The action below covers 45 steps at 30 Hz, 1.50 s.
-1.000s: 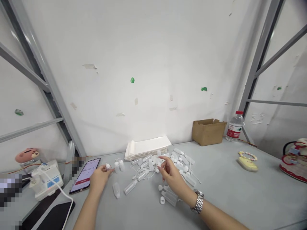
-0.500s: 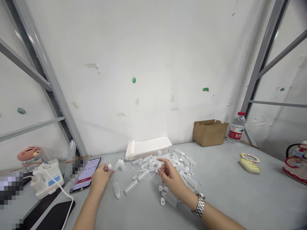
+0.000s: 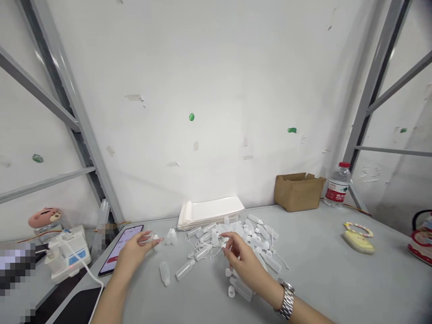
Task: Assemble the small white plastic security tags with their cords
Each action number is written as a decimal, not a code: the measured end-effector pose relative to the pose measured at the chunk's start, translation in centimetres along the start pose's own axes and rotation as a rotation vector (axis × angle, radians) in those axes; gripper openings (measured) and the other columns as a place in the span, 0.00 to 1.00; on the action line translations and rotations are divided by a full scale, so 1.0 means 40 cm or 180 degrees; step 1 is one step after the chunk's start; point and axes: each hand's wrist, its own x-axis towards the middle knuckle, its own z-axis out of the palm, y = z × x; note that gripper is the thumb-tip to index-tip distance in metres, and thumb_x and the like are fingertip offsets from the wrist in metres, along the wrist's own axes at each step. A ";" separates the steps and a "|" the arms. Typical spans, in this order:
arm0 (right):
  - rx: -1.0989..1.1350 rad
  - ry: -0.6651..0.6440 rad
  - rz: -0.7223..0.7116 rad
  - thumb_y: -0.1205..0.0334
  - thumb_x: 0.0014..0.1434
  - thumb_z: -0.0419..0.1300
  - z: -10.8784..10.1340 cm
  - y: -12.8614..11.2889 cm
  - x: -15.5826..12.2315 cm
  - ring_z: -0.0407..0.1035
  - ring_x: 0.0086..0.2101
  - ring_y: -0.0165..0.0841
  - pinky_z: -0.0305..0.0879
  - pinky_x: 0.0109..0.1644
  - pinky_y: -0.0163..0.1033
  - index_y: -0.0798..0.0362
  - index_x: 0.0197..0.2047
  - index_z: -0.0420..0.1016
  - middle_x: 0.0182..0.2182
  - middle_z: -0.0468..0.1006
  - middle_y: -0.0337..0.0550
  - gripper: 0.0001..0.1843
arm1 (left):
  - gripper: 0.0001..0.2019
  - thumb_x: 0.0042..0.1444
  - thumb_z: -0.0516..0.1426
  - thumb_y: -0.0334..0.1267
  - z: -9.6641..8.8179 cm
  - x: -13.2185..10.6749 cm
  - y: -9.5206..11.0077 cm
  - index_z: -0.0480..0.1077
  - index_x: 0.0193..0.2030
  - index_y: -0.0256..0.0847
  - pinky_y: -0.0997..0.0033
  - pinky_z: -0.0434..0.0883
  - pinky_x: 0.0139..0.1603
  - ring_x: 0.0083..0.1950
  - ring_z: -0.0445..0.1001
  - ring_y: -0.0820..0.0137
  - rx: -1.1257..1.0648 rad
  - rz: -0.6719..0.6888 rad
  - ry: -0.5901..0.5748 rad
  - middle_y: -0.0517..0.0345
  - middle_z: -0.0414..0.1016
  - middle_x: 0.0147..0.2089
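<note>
My left hand (image 3: 133,253) reaches right over the grey table (image 3: 324,274), thumb and forefinger pinched on a small white bottle (image 3: 154,238). Two more small bottles (image 3: 171,236) stand just beyond its fingertips. My right hand (image 3: 241,260), with a metal watch (image 3: 286,302) on the wrist, hovers with curled fingers over the near edge of a pile of several small white plastic bottles and caps (image 3: 258,234). Its fingertips are pressed together at the pile; what they hold is too small to name. Loose bottles (image 3: 164,273) lie between the hands.
A white paper stack (image 3: 211,209) lies by the wall. A phone (image 3: 121,248) shows a timer on the left, near a white device (image 3: 65,257) with a cable. At the right are a cardboard box (image 3: 299,191), a water bottle (image 3: 337,184) and a yellow trinket (image 3: 359,237). Grey shelf posts flank the table.
The view has tilted up slightly. My left hand has moved a little right toward the standing bottles. My right hand's fingers have curled closer together over the pile.
</note>
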 end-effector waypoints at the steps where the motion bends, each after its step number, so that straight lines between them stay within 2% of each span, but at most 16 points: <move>1: -0.0030 -0.0004 -0.0010 0.64 0.57 0.50 0.000 0.001 0.000 0.60 0.25 0.28 0.61 0.29 0.34 0.47 0.48 0.62 0.29 0.64 0.36 0.14 | 0.22 0.31 0.63 0.46 0.003 -0.002 0.002 0.72 0.36 0.38 0.67 0.69 0.36 0.37 0.76 0.59 0.0059 0.0021 -0.0070 0.50 0.78 0.37; 5: -0.0109 -0.0024 -0.0039 0.64 0.56 0.50 0.003 0.003 -0.003 0.60 0.26 0.28 0.61 0.29 0.34 0.47 0.46 0.64 0.29 0.65 0.36 0.13 | 0.16 0.34 0.61 0.39 0.031 -0.016 0.005 0.70 0.34 0.39 0.66 0.67 0.38 0.40 0.75 0.57 0.0418 0.0048 -0.0229 0.49 0.78 0.38; 9: -0.0084 -0.0112 -0.0034 0.63 0.57 0.50 0.006 0.003 -0.006 0.61 0.25 0.27 0.61 0.27 0.33 0.48 0.47 0.64 0.29 0.65 0.36 0.14 | 0.08 0.43 0.56 0.41 0.050 -0.025 0.007 0.69 0.30 0.42 0.66 0.66 0.35 0.39 0.74 0.56 0.0742 -0.0007 -0.0161 0.50 0.78 0.35; 16: -0.0184 -0.0161 -0.0013 0.64 0.56 0.50 0.006 -0.007 -0.008 0.61 0.25 0.27 0.61 0.27 0.33 0.49 0.47 0.65 0.29 0.66 0.37 0.14 | 0.12 0.48 0.52 0.43 0.072 -0.008 0.020 0.69 0.38 0.42 0.64 0.66 0.36 0.41 0.73 0.55 0.0926 -0.0072 -0.0008 0.48 0.77 0.41; 21: -0.0187 -0.0148 -0.0050 0.63 0.57 0.50 0.004 -0.010 -0.009 0.62 0.25 0.28 0.61 0.27 0.33 0.49 0.46 0.66 0.29 0.66 0.37 0.13 | 0.22 0.46 0.53 0.46 0.054 -0.022 0.021 0.64 0.46 0.36 0.64 0.66 0.41 0.49 0.70 0.56 0.1022 -0.0140 0.0154 0.43 0.73 0.45; 24: -0.0208 -0.0136 -0.0082 0.63 0.57 0.50 0.004 -0.009 -0.009 0.62 0.25 0.28 0.62 0.28 0.34 0.49 0.46 0.65 0.29 0.67 0.37 0.13 | 0.20 0.47 0.51 0.49 0.038 -0.042 0.025 0.65 0.42 0.36 0.61 0.66 0.36 0.45 0.71 0.53 0.1124 -0.0251 0.0127 0.41 0.74 0.42; 28: -0.0259 -0.0142 -0.0103 0.63 0.57 0.50 0.005 -0.008 -0.010 0.63 0.25 0.29 0.62 0.28 0.35 0.49 0.46 0.66 0.29 0.67 0.38 0.13 | 0.17 0.48 0.49 0.52 0.040 -0.058 0.039 0.68 0.31 0.41 0.63 0.66 0.29 0.36 0.74 0.54 0.1191 -0.0238 -0.0132 0.47 0.76 0.31; 32: -0.0346 -0.0143 -0.0084 0.63 0.57 0.50 0.003 -0.011 -0.010 0.63 0.26 0.29 0.61 0.29 0.35 0.49 0.46 0.66 0.29 0.68 0.38 0.13 | 0.18 0.50 0.47 0.53 0.052 -0.065 0.046 0.69 0.31 0.41 0.63 0.66 0.28 0.35 0.74 0.55 0.1317 -0.0156 -0.0158 0.48 0.76 0.31; 35: -0.0402 -0.0162 -0.0076 0.64 0.57 0.49 0.003 -0.013 -0.012 0.63 0.26 0.29 0.60 0.29 0.35 0.49 0.46 0.66 0.29 0.69 0.38 0.14 | 0.17 0.51 0.49 0.47 0.056 -0.064 0.046 0.70 0.37 0.38 0.61 0.68 0.33 0.39 0.73 0.53 0.1496 -0.0024 -0.0036 0.43 0.75 0.36; 38: -0.0418 -0.0173 -0.0102 0.64 0.57 0.49 0.004 -0.014 -0.011 0.64 0.26 0.29 0.60 0.29 0.35 0.49 0.46 0.66 0.29 0.69 0.38 0.13 | 0.19 0.52 0.47 0.32 0.061 -0.051 0.043 0.65 0.50 0.33 0.59 0.64 0.48 0.53 0.66 0.54 0.1667 0.0376 0.0083 0.39 0.69 0.50; 41: -0.0422 -0.0145 -0.0129 0.64 0.57 0.49 0.004 -0.013 -0.009 0.63 0.26 0.29 0.60 0.29 0.35 0.50 0.45 0.67 0.29 0.69 0.38 0.13 | 0.29 0.46 0.44 0.19 0.076 -0.029 0.032 0.60 0.57 0.36 0.68 0.54 0.59 0.63 0.53 0.64 0.1739 0.0866 -0.0034 0.50 0.59 0.61; 43: -0.0439 -0.0134 -0.0137 0.65 0.57 0.49 0.003 -0.012 -0.008 0.63 0.27 0.29 0.60 0.30 0.34 0.50 0.44 0.67 0.29 0.69 0.38 0.12 | 0.33 0.42 0.43 0.15 0.089 -0.015 0.018 0.61 0.57 0.37 0.70 0.53 0.60 0.63 0.52 0.67 0.1780 0.1014 -0.0200 0.54 0.61 0.60; 45: -0.0461 -0.0161 -0.0137 0.65 0.56 0.49 0.001 -0.013 -0.008 0.64 0.27 0.29 0.60 0.31 0.34 0.49 0.43 0.67 0.29 0.69 0.38 0.12 | 0.32 0.41 0.44 0.14 0.100 -0.004 0.002 0.64 0.54 0.37 0.68 0.54 0.59 0.62 0.56 0.66 0.1842 0.1045 -0.0321 0.54 0.67 0.57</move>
